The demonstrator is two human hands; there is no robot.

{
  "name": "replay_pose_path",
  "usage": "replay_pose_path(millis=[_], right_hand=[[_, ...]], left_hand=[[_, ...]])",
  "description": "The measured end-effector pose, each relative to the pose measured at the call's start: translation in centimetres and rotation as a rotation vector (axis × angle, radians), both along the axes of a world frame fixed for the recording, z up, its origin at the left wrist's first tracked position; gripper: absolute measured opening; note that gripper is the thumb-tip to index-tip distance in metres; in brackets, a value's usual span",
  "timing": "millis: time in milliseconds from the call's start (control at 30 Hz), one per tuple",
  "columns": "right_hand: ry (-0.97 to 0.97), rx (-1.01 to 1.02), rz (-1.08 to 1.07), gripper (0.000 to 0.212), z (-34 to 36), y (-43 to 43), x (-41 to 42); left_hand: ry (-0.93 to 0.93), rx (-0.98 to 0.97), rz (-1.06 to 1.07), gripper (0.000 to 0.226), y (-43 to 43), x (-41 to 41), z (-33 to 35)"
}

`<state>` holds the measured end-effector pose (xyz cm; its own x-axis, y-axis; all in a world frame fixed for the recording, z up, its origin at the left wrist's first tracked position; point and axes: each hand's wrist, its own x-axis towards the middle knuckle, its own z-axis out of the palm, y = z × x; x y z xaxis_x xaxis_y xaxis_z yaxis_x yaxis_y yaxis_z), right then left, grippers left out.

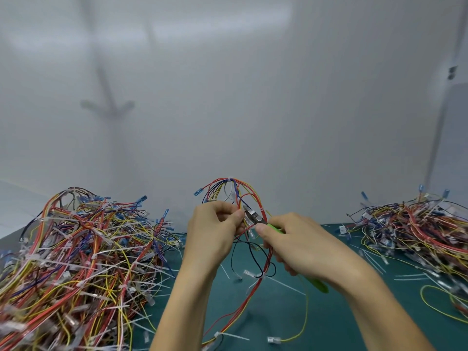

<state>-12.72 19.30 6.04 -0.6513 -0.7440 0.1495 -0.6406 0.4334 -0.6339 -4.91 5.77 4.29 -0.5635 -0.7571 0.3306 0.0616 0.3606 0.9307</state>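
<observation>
Above the green desk (329, 325), the left hand (215, 229) pinches a multicoloured wire harness (235, 193); the right hand (298, 244) grips green-handled cutting pliers (255, 216), tips at the wires.

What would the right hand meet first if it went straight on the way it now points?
Probably the wire harness at the tips of its green cutters; the fingers of the left hand lie just behind, though depth is unclear.
</observation>
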Motion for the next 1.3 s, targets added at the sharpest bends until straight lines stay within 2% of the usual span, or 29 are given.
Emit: replay_pose_path(millis=[1067,1300], right_hand=[[-0.041,-0.042,0.029,0.047,-0.23,-0.13,-0.07],[-0.102,-0.042,0.051,0.043,-0.21,0.06,-0.38]], left_hand=[[-0.029,-0.137,0.033,0.008,0.02,0.26,0.34],[-0.095,-0.277,0.104,0.016,0.24,0.21,0.32]])
